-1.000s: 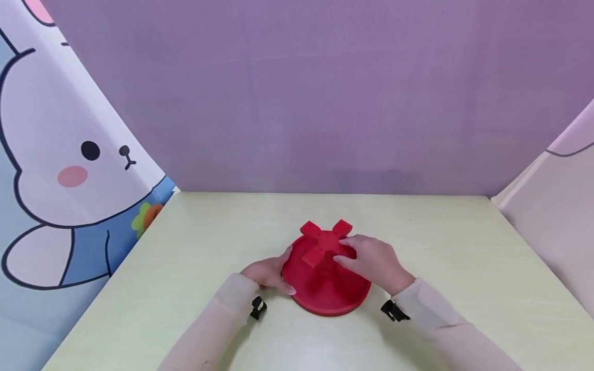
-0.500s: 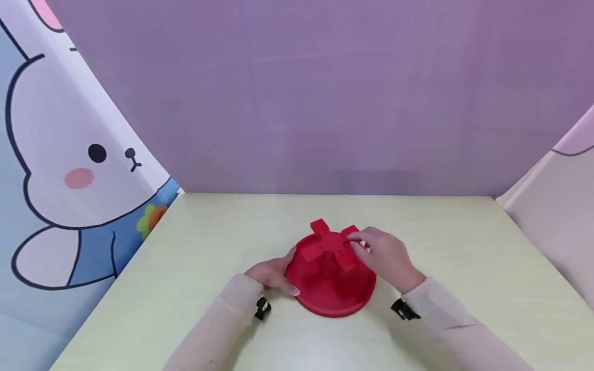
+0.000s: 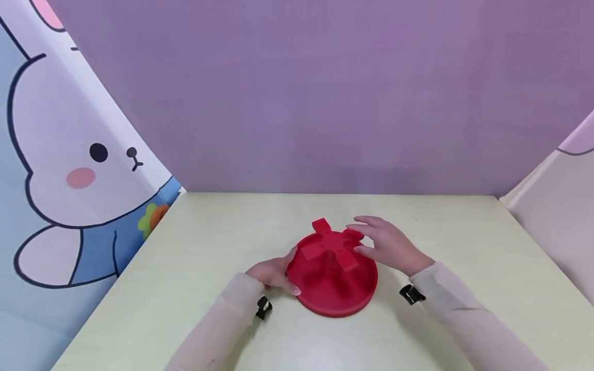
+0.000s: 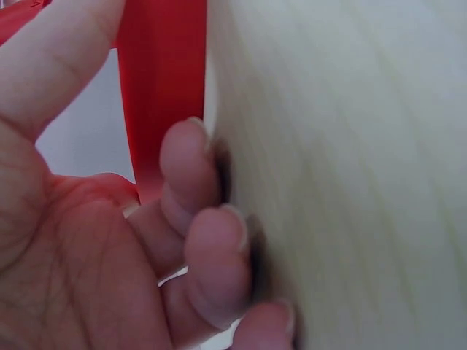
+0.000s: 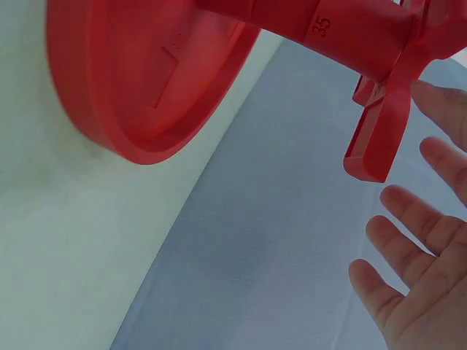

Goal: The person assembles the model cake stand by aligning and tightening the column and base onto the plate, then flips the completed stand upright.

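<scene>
A red round-based stand (image 3: 334,304) sits on the table, its dish-like base carrying a central post (image 5: 321,25) marked 35. A red four-armed knob (image 3: 332,241) tops the post. My left hand (image 3: 275,273) grips the left rim of the base, thumb and fingers around it. In the left wrist view, fingertips lie low beside the rim (image 4: 164,95), close to the tabletop. My right hand (image 3: 395,246) is spread at the knob's right arm and holds nothing. The right wrist view shows its fingers loosely extended, one fingertip right at the knob's arm (image 5: 379,138).
The pale wooden table (image 3: 223,226) extends around the stand. A purple cloth wall (image 3: 343,103) rises behind its far edge. On the left hangs a sheet with a cartoon rabbit (image 3: 69,134); a pale sheet (image 3: 561,216) borders the right side.
The knob has turned clockwise, seen from above, between the first two frames. My right hand has since loosened its pinch and moved slightly right. My left hand keeps its hold on the rim.
</scene>
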The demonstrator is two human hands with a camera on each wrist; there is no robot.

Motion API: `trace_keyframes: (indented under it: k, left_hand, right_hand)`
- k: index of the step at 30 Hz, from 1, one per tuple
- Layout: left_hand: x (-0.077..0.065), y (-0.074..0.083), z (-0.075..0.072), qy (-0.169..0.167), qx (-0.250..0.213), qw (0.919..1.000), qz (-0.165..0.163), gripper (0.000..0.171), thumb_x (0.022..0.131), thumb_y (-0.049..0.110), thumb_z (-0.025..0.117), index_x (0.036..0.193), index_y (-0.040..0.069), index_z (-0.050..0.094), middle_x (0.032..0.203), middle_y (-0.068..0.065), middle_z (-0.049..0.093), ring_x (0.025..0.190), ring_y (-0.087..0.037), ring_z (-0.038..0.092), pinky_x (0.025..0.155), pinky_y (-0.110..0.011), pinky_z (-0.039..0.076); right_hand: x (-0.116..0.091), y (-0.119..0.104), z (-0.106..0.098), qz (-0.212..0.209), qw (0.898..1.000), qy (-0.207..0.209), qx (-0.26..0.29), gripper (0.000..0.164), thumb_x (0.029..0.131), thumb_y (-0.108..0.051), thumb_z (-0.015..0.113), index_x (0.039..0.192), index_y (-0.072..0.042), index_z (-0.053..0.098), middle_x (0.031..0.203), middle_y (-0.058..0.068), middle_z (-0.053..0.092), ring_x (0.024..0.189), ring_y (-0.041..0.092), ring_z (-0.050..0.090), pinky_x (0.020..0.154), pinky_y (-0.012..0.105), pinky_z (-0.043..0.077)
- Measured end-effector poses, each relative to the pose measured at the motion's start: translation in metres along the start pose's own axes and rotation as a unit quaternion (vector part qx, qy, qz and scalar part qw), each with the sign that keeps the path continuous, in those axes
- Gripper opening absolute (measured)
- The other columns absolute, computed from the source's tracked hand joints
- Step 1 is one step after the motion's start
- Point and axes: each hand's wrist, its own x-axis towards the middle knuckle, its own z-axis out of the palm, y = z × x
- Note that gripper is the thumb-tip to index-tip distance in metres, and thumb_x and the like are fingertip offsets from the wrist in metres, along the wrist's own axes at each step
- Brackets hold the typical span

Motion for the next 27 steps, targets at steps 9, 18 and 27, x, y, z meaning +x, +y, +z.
trace_keyframes:
  k: [9, 18, 27]
  left_hand:
    - [0.000, 0.000, 0.000, -0.002, -0.009, 1.0000, -0.003, 0.109, 0.073, 0.020, 0.084, 0.154, 0.009, 0.012, 0.147, -0.011, 0.038, 0.131, -0.033, 0.035, 0.093, -0.045, 0.046]
    - [-0.001, -0.001, 0.000, -0.001, -0.005, 1.0000, -0.004, 0.109, 0.073, 0.021, 0.083, 0.154, 0.009, 0.012, 0.145, -0.011, 0.039, 0.130, -0.032, 0.036, 0.093, -0.044, 0.046]
    - [0.000, -0.001, -0.001, -0.004, -0.003, 1.0000, 0.000, 0.109, 0.073, 0.020, 0.084, 0.154, 0.008, 0.011, 0.145, -0.011, 0.040, 0.130, -0.032, 0.036, 0.095, -0.045, 0.044]
  right_hand:
    - [0.013, 0.004, 0.000, -0.025, 0.999, -0.010, -0.017, 0.048, 0.078, -0.009, 0.078, 0.123, -0.002, 0.063, 0.126, 0.021, 0.056, 0.116, 0.039, 0.052, 0.085, 0.051, 0.050]
    - [0.020, 0.011, 0.003, -0.033, 0.998, -0.056, 0.009, 0.044, 0.082, -0.009, 0.074, 0.124, -0.002, 0.063, 0.125, 0.021, 0.057, 0.115, 0.039, 0.053, 0.082, 0.046, 0.052]
    - [0.022, 0.011, 0.007, -0.057, 0.996, -0.060, 0.013, 0.037, 0.084, -0.006, 0.072, 0.120, -0.002, 0.066, 0.115, 0.015, 0.062, 0.103, 0.032, 0.060, 0.076, 0.039, 0.055]
